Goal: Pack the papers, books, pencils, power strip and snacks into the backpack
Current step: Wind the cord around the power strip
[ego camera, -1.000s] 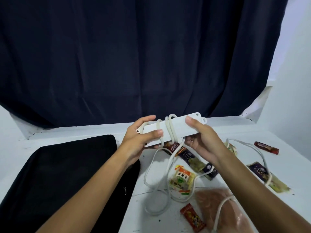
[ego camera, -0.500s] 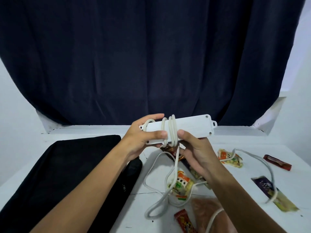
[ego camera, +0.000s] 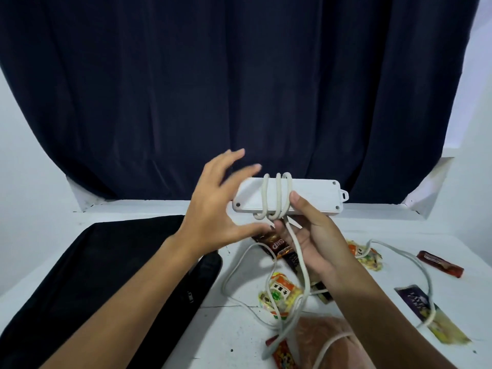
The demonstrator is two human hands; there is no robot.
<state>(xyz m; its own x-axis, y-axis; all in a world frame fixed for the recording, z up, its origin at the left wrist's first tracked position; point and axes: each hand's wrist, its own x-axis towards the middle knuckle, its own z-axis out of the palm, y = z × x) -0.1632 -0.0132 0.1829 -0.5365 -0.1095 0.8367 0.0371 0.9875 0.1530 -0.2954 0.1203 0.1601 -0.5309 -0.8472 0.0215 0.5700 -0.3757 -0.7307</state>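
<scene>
The right hand (ego camera: 308,235) has its fingers (ego camera: 296,198) and thumb clamped on the white rectangular plastic power strip (ego camera: 311,193), holding it level above the white tabletop (ego camera: 239,328). The left hand (ego camera: 213,206) hovers just left of the strip, fingers spread apart, holding nothing. Three loops of thick white cord (ego camera: 277,195) wrap the strip; the rest trails down across several scattered snack packets (ego camera: 279,294). One flat black fabric backpack (ego camera: 93,275) lies at the left.
</scene>
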